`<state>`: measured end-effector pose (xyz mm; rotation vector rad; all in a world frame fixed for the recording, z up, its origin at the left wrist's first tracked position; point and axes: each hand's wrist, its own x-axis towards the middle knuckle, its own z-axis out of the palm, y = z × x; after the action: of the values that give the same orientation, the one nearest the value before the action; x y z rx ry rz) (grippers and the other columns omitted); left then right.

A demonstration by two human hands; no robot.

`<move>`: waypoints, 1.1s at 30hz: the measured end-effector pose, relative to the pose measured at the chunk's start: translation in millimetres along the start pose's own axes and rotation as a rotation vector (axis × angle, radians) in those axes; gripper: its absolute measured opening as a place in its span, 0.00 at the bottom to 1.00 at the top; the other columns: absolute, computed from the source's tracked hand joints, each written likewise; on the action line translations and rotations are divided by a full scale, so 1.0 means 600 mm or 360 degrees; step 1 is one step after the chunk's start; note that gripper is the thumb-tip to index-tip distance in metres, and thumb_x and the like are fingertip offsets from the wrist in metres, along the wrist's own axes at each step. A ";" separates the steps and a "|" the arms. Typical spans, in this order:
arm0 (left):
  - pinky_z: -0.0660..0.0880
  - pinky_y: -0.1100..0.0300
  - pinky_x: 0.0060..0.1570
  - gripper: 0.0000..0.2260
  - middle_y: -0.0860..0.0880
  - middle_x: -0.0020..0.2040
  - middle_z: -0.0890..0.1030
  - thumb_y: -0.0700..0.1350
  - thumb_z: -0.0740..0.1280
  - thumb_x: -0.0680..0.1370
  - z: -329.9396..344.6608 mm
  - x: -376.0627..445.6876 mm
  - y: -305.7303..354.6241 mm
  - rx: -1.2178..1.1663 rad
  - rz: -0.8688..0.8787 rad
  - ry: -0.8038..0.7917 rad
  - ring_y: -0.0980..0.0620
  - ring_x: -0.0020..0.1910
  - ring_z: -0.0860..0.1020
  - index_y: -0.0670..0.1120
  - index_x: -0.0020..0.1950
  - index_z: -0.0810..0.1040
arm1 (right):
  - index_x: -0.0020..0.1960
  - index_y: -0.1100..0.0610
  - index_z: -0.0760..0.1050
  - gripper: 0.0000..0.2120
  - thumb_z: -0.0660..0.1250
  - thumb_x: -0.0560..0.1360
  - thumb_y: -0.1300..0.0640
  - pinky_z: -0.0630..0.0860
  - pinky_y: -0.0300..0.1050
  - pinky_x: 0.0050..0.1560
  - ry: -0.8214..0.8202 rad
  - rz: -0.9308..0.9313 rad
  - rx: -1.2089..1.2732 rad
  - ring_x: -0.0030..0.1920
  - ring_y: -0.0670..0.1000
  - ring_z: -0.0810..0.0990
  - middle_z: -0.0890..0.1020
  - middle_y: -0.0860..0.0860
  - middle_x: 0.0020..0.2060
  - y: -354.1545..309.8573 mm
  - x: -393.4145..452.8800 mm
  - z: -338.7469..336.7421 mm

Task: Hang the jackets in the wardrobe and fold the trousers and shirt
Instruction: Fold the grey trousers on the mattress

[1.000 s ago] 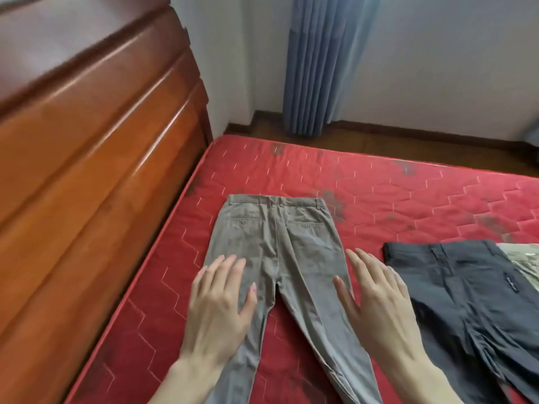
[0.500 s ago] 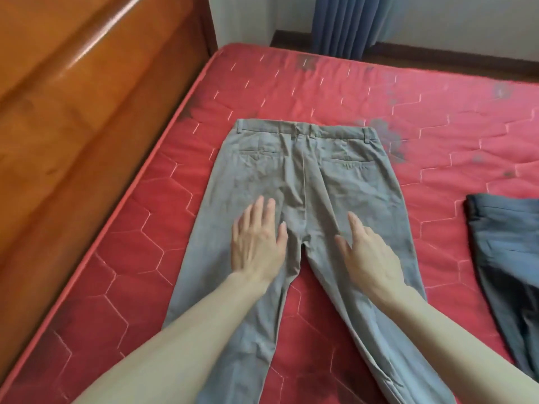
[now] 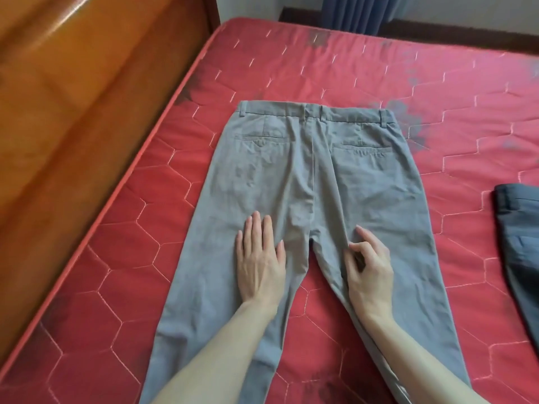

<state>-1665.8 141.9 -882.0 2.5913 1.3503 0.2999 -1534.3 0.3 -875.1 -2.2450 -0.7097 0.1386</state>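
Grey trousers (image 3: 315, 176) lie spread flat, back side up, on the red quilted mattress (image 3: 466, 91), waistband away from me and legs running toward me. My left hand (image 3: 259, 258) rests flat with straight fingers on the left thigh. On the inner edge of the right thigh, my right hand (image 3: 369, 263) pinches the fabric between its thumb and curled fingers. Dark navy trousers (image 3: 519, 228) lie at the right edge, partly cut off by the frame.
A glossy wooden headboard (image 3: 87, 97) rises along the mattress's left side. Blue curtains (image 3: 361, 13) hang over a dark wooden floor strip beyond the far edge. Bare mattress surrounds the grey trousers.
The view has moved closer over the grey trousers. My left hand stays flat on the left leg. My right hand's fingers went from flat to curled, pinching the fabric.
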 end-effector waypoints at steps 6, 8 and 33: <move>0.69 0.45 0.47 0.06 0.43 0.49 0.77 0.50 0.66 0.83 -0.012 -0.010 0.010 0.0341 -0.0150 0.0084 0.40 0.49 0.76 0.48 0.52 0.76 | 0.42 0.58 0.70 0.12 0.72 0.80 0.60 0.74 0.56 0.40 0.0134 -0.0014 -0.0536 0.36 0.64 0.78 0.79 0.56 0.36 -0.008 -0.037 -0.001; 0.70 0.47 0.50 0.03 0.46 0.50 0.79 0.45 0.63 0.85 -0.016 -0.003 0.007 0.0355 0.0021 -0.0047 0.42 0.50 0.78 0.49 0.55 0.76 | 0.41 0.58 0.70 0.13 0.73 0.79 0.61 0.74 0.51 0.33 0.0030 -0.0107 -0.0720 0.28 0.63 0.79 0.79 0.56 0.27 -0.015 -0.037 -0.008; 0.75 0.50 0.40 0.08 0.48 0.41 0.78 0.51 0.63 0.79 -0.153 -0.228 -0.071 0.0106 0.0409 -0.0274 0.44 0.43 0.79 0.49 0.44 0.73 | 0.48 0.56 0.75 0.10 0.68 0.81 0.49 0.77 0.55 0.41 -0.0238 0.0044 -0.0614 0.44 0.60 0.80 0.80 0.53 0.42 -0.058 -0.248 -0.131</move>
<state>-1800.5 61.2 -817.2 2.7739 0.9888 0.0683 -1650.9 -109.7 -812.9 -2.6338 -0.8430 0.1989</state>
